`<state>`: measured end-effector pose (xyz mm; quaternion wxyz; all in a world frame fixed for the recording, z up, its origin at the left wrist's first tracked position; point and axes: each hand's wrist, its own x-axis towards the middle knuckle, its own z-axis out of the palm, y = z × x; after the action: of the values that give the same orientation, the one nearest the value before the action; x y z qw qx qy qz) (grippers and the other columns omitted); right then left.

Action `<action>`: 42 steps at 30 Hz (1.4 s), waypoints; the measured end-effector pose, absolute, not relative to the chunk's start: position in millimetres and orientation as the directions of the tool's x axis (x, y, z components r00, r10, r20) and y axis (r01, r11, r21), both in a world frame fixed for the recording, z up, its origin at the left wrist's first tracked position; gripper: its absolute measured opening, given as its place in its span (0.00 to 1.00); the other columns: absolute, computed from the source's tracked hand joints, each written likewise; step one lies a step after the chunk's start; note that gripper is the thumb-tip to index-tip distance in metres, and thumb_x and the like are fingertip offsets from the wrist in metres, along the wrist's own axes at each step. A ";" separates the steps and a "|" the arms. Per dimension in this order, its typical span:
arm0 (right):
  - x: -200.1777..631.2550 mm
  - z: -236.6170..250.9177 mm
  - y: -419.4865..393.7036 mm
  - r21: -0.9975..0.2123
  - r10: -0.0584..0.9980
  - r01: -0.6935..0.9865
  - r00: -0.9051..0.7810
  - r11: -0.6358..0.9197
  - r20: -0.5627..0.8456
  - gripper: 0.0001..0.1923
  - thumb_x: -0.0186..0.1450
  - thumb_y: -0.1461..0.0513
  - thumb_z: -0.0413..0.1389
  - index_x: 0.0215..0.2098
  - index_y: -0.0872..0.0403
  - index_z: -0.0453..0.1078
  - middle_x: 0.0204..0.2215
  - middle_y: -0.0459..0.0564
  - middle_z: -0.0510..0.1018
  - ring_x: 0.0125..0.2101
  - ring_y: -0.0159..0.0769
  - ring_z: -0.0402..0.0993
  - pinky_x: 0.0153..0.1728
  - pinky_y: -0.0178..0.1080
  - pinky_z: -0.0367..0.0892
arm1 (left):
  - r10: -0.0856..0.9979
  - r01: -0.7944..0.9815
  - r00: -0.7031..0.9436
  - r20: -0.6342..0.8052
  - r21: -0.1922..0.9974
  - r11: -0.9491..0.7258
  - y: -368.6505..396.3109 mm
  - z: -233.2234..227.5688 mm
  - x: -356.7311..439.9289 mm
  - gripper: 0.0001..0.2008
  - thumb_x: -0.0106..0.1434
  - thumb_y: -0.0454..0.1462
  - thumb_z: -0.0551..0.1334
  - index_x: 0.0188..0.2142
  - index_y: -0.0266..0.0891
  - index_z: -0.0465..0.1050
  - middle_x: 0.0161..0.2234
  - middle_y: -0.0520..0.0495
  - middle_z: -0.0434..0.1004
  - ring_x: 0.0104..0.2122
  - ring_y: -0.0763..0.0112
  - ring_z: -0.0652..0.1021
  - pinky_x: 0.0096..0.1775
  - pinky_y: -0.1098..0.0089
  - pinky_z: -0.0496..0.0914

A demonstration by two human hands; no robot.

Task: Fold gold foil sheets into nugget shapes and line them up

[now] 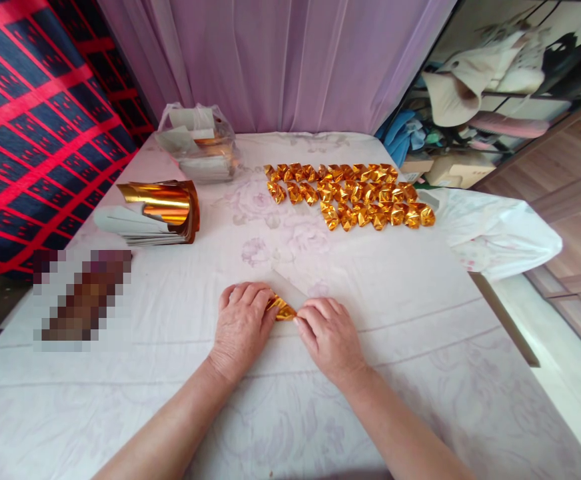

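Note:
A sheet of gold foil paper (284,309) with a pale back lies partly folded on the table in front of me. Its gold side shows in a narrow slanted fold, and a pale corner points away from me. My left hand (244,319) is closed over the sheet's left end, its fingers curled and covering that part. At the right end of the gold fold, my right hand (331,333) pinches the paper between thumb and fingers. Beyond both hands sit several folded gold foil pieces (374,193), set out in three rows.
A curled stack of gold foil sheets (163,212) lies at the left, with a clear plastic bag (198,143) of more sheets behind it. A pixelated patch (86,297) covers something at left. A white plastic bag (505,230) hangs over the right edge of the flowered tablecloth (280,427).

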<state>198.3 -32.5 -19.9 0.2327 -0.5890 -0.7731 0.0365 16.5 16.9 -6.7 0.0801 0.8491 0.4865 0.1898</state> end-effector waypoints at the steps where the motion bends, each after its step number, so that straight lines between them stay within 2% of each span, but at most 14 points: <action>1: 197.8 -19.8 -32.5 -0.333 0.930 0.894 -0.195 0.299 0.313 0.07 0.69 0.63 0.53 0.33 0.52 0.70 0.34 0.49 0.76 0.37 0.39 0.68 0.39 0.42 0.60 | 0.859 0.796 0.450 0.244 0.326 -0.510 17.4 -7.1 16.6 0.05 0.67 0.37 0.61 0.41 0.41 0.72 0.46 0.45 0.78 0.46 0.57 0.73 0.51 0.53 0.63; 8: 193.6 -20.6 -32.1 -0.372 0.949 0.902 -0.108 0.219 0.297 0.08 0.69 0.62 0.52 0.32 0.52 0.69 0.34 0.49 0.75 0.37 0.39 0.68 0.38 0.42 0.59 | 0.859 0.791 0.445 0.253 0.338 -0.510 18.2 -9.7 15.9 0.05 0.66 0.38 0.62 0.40 0.41 0.72 0.44 0.46 0.78 0.45 0.58 0.73 0.51 0.54 0.63; 21: 189.2 -20.9 -28.1 -0.354 0.964 0.923 -0.058 0.152 0.260 0.06 0.67 0.62 0.56 0.31 0.52 0.68 0.34 0.49 0.74 0.37 0.40 0.69 0.38 0.42 0.59 | 0.842 0.776 0.459 0.283 0.335 -0.535 17.8 -10.4 15.5 0.06 0.67 0.39 0.60 0.42 0.40 0.72 0.44 0.45 0.77 0.46 0.58 0.73 0.51 0.53 0.63; 28: 187.6 -20.0 -27.0 -0.361 0.965 0.923 -0.038 0.134 0.260 0.06 0.65 0.63 0.58 0.30 0.52 0.68 0.33 0.48 0.74 0.37 0.40 0.69 0.37 0.41 0.59 | 0.834 0.776 0.471 0.288 0.315 -0.547 16.0 -10.2 15.5 0.13 0.65 0.45 0.63 0.43 0.39 0.71 0.46 0.43 0.77 0.47 0.55 0.73 0.53 0.50 0.63; 42: 186.3 -21.4 -26.2 -0.369 0.963 0.923 -0.011 0.114 0.269 0.07 0.66 0.62 0.57 0.29 0.52 0.67 0.33 0.48 0.74 0.37 0.40 0.70 0.37 0.42 0.59 | 0.838 0.788 0.463 0.287 0.300 -0.538 15.2 -12.0 16.8 0.12 0.64 0.43 0.64 0.44 0.40 0.71 0.46 0.42 0.77 0.47 0.54 0.73 0.54 0.49 0.62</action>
<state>186.3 -26.2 -21.4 0.2307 -0.6642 -0.7097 0.0438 16.8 15.2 -12.0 0.0620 0.8530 0.4767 0.2032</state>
